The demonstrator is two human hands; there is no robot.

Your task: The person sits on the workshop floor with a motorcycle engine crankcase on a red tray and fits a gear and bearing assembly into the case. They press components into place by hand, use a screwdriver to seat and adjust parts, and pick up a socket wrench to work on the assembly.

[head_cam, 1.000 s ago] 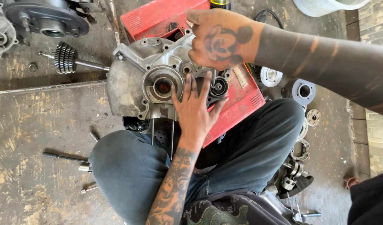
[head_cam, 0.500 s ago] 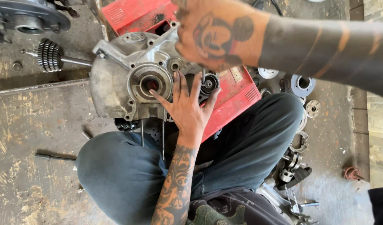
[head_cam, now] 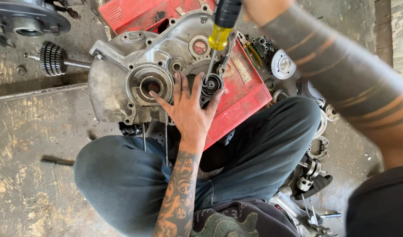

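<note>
Screwdriver on the crankcase bearing

We've got the grey crankcase half (head_cam: 122, 83) on our lap over the red crate (head_cam: 236, 94), floor below. Left hand (head_cam: 190, 109) spread flat, fingers wide, pinning it beside the bearing (head_cam: 211, 84). Right hand (head_cam: 265, 8) gripping the yellow-black screwdriver (head_cam: 220, 33), tip at the bearing. Looks like prying/driving; steady casing needed.

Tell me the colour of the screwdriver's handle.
The screwdriver handle is yellow with a black grip, seen in the head view.
</note>
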